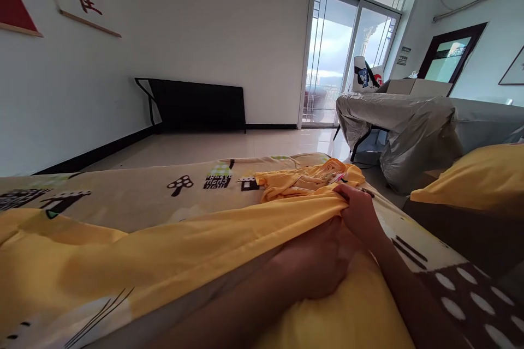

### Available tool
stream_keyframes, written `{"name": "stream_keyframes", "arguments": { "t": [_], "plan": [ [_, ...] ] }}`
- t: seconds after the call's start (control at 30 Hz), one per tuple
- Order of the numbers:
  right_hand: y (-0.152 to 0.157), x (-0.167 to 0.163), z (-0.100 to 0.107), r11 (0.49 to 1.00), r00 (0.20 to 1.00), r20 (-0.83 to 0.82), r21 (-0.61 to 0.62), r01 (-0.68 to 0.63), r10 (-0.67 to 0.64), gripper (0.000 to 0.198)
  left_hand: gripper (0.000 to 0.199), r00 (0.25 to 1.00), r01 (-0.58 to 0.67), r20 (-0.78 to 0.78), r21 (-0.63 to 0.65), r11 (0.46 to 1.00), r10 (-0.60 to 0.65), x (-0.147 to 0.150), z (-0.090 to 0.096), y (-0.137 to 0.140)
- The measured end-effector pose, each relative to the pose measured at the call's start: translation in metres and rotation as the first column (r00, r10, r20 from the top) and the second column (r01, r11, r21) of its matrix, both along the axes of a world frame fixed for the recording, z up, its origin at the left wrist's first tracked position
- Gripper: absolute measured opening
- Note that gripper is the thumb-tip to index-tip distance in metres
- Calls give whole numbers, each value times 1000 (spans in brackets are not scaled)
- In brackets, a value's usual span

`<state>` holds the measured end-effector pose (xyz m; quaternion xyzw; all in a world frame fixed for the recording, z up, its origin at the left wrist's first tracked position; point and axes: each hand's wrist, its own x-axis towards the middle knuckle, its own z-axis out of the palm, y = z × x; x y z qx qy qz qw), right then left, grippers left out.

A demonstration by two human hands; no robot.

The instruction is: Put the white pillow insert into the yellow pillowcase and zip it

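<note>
A yellow duvet cover point(196, 234) with a printed white patch stretches across the bed from the left edge to my hands. My right hand point(361, 211) pinches its gathered edge between closed fingers. Just below and left of it, my left hand point(321, 259) is curled into the same yellow cloth, partly under the pulled fold; its fingertips are hidden. More yellow fabric hangs below both hands. Beyond them lies a crumpled orange-yellow bundle point(303, 181) with loose ties or folds, on the beige patterned bed sheet point(143, 193).
A yellow pillow point(475, 182) rests at the right beside the bed. Behind it stands a table under a grey plastic cover point(413, 120), with a box point(426, 87) on top. A black folded panel point(200, 106) leans against the far wall near the glass doors point(347, 54).
</note>
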<state>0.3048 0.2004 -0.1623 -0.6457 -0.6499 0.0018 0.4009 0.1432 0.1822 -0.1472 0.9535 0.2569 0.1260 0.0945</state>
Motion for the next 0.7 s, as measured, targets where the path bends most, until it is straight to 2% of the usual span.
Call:
{"name": "stream_keyframes", "arguments": {
  "t": [0.07, 0.17, 0.23, 0.33, 0.43, 0.53, 0.63, 0.7],
  "plan": [
    [0, 0, 0, 1000, 998, -56, 13, -24, 25, 36, 52, 995, 23, -93, 51, 998, -19, 1, 1, -2],
    [3, 1, -3, 999, 991, -128, 28, -34, 37, 37, 51, 964, -18, -266, 31, 999, 26, 2, 7, -3],
    [7, 3, -7, 995, 973, -211, 26, -93, 97, 34, 50, 952, -44, -303, 4, 999, 43, 3, 10, -3],
    [13, 4, -11, 975, 912, -350, 30, -219, 215, 30, 41, 977, -48, -207, -20, 999, 42, 2, 11, -3],
    [13, 2, -10, 948, 832, -476, 11, -319, 285, 22, 31, 1000, -24, 10, 6, 1000, 24, 1, 12, -2],
    [6, 1, -4, 882, 667, -665, -27, -471, 336, 17, 23, 977, 6, 213, -15, 1000, -3, -2, 13, -3],
    [0, 5, 2, 802, 483, -794, 10, -598, 370, 29, 28, 958, 29, 287, -46, 999, -14, -2, 12, -5],
    [-2, 9, 4, 785, 468, -781, 44, -618, 413, 33, 36, 958, -50, 281, -45, 998, 61, 0, 7, -6]
  ]
}}
